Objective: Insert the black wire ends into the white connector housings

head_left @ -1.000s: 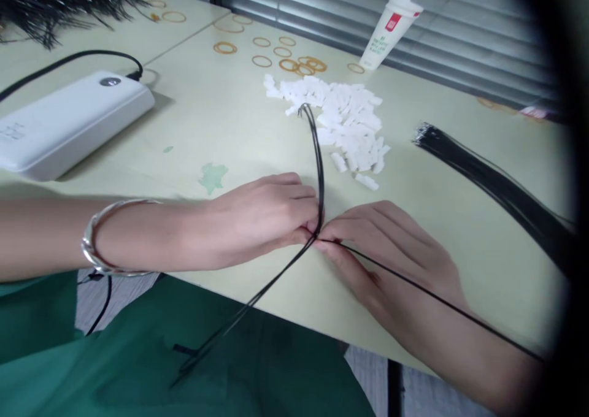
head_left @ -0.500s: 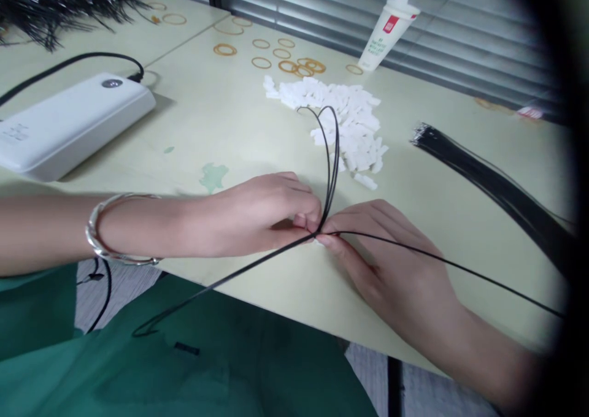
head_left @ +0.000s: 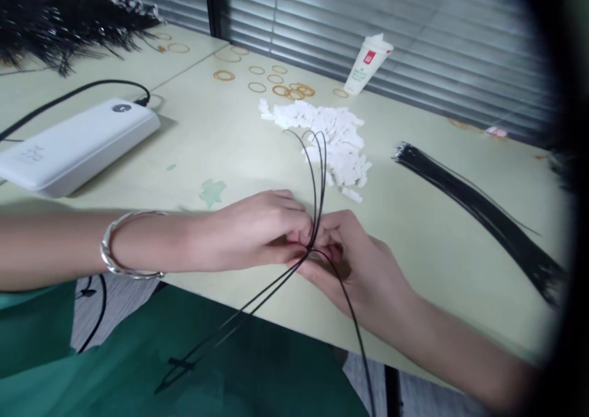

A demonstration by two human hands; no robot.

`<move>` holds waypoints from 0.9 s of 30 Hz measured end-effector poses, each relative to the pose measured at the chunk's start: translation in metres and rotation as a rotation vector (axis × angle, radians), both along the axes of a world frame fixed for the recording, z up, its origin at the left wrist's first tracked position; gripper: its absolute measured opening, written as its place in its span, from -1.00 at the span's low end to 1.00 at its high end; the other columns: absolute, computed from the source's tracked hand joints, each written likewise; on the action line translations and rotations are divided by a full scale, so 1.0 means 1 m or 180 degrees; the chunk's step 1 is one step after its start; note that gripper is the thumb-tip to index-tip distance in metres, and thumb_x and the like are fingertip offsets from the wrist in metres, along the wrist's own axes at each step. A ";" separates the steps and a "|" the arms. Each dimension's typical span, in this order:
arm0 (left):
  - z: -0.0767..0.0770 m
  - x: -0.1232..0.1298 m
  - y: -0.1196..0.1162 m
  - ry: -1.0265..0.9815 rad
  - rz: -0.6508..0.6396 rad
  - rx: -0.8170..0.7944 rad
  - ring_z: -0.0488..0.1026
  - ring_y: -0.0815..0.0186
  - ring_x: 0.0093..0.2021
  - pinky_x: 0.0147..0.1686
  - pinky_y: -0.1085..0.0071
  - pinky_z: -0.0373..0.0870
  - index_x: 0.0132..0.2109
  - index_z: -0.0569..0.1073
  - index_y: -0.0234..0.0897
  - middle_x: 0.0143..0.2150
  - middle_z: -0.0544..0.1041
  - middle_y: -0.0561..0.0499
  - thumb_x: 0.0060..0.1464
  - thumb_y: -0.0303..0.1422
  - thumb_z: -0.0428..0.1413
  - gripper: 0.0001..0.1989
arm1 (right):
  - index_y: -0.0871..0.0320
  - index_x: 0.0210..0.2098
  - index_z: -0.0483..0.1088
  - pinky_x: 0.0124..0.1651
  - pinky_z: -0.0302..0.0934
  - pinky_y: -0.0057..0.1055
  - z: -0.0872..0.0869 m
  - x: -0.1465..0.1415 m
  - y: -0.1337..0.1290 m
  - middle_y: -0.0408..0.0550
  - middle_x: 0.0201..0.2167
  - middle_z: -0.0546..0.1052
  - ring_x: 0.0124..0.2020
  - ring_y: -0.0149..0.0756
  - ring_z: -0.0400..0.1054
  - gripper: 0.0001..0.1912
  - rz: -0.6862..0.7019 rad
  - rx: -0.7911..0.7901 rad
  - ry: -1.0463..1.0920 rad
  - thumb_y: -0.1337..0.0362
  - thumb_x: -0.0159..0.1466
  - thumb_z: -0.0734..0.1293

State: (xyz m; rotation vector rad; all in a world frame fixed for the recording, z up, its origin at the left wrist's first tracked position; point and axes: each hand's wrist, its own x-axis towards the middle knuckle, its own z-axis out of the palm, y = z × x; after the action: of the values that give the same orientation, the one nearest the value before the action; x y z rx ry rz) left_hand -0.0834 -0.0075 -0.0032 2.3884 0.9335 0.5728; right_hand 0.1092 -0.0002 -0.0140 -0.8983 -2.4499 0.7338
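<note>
My left hand (head_left: 269,230), below a silver bracelet (head_left: 110,245), pinches several thin black wires (head_left: 316,202) where they cross. Right beside it, my right hand (head_left: 354,251) has thumb and fingers closed at the same crossing, the fingertips partly hidden. From this point some wires stand up and curl over at the top. Others run down to the lower left over the green clothing, and a single strand hangs down past my right wrist. Both hands are just above the table's front edge.
White paper-like pieces (head_left: 340,141) lie in a heap behind my hands. A bundle of black wires (head_left: 473,202) rests at the right. Tan rubber bands (head_left: 294,91) and a white tapered container (head_left: 368,64) are near the blinds. A white power bank (head_left: 78,147) with cable stands left; black tinsel (head_left: 69,18) lies behind.
The single strand that stretched out to the right now hangs downward. My right hand's fingers have curled in closer at the crossing. The lower-left wires have spread apart, and the view has shifted.
</note>
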 end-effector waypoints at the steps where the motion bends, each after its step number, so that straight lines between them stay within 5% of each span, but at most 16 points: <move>1: -0.002 0.000 0.001 -0.0069 0.0000 -0.0013 0.36 0.33 -0.29 -0.20 0.41 0.29 -0.35 0.42 -0.35 -0.37 0.47 -0.04 0.12 -0.46 0.04 -0.90 | 0.09 -0.35 0.08 -0.58 0.00 -0.57 0.000 -0.002 0.002 -0.30 -0.58 0.20 -0.60 -0.52 0.10 -0.76 0.0015 -0.0126 0.0078 0.27 0.19 0.30; 7: -0.009 0.002 0.006 -0.0300 -0.0033 0.0273 0.29 0.37 -0.41 -0.30 0.42 0.28 -0.47 0.33 -0.31 -0.50 0.38 0.04 0.06 -0.46 0.03 -0.85 | 0.12 -0.46 0.09 -0.54 -0.04 -0.55 0.002 -0.007 0.014 -0.29 -0.60 0.13 -0.57 -0.52 0.04 -0.80 -0.0021 -0.0785 0.0773 0.31 0.21 0.26; 12: -0.003 0.004 0.001 -0.0283 0.0135 0.0022 0.31 0.37 -0.39 -0.32 0.44 0.30 -0.47 0.33 -0.31 -0.49 0.37 0.07 -0.07 -0.55 0.09 -0.89 | 0.09 -0.40 0.16 -0.63 -0.21 -0.53 0.033 -0.015 0.040 -0.35 -0.72 0.04 -0.69 -0.53 -0.13 -0.83 -0.0451 -0.1689 0.1746 0.20 0.24 0.26; 15: 0.000 0.004 -0.001 -0.0387 0.0076 -0.0260 0.34 0.36 -0.32 -0.30 0.43 0.34 -0.43 0.38 -0.32 -0.36 0.38 0.01 -0.08 -0.54 0.09 -0.94 | 0.12 -0.51 0.10 -0.63 -0.22 -0.51 0.056 -0.021 0.066 -0.34 -0.73 -0.02 -0.70 -0.52 -0.19 -0.71 -0.0201 -0.2272 0.2291 0.16 0.25 0.24; 18: -0.001 0.002 -0.001 -0.0749 0.0069 -0.0678 0.38 0.34 -0.20 -0.19 0.40 0.36 -0.37 0.40 -0.33 -0.19 0.38 -0.04 -0.08 -0.53 0.11 -0.93 | 0.13 -0.54 0.08 -0.65 -0.18 -0.54 0.064 -0.031 0.085 -0.33 -0.70 -0.07 -0.70 -0.53 -0.22 -0.67 0.0238 -0.2670 0.2077 0.12 0.28 0.18; 23: -0.005 -0.002 -0.002 -0.1025 0.0219 -0.1664 0.39 0.38 -0.32 -0.33 0.43 0.37 -0.23 0.33 -0.30 -0.29 0.42 0.02 -0.05 -0.57 0.05 -0.81 | 0.13 -0.33 0.27 -0.42 0.23 -0.52 0.049 -0.046 0.098 -0.20 -0.53 0.36 -0.55 -0.52 0.25 -0.69 0.0405 -0.2213 0.1383 0.05 0.32 0.08; 27: -0.002 -0.002 -0.002 -0.1369 0.0224 -0.1745 0.40 0.37 -0.25 -0.22 0.39 0.37 -0.09 0.30 -0.27 -0.26 0.41 0.02 0.00 -0.53 0.07 -0.71 | 0.15 -0.10 0.36 -0.21 0.32 -0.39 0.036 -0.018 0.118 0.00 -0.24 0.52 -0.28 -0.36 0.42 -0.63 0.0226 -0.1435 0.0638 0.03 0.25 0.22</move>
State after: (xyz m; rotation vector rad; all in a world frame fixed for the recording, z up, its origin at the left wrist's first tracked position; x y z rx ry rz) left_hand -0.0855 -0.0091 -0.0054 1.6669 0.8465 0.7126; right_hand 0.0914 0.1178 0.0217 -0.8442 -2.1839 1.3681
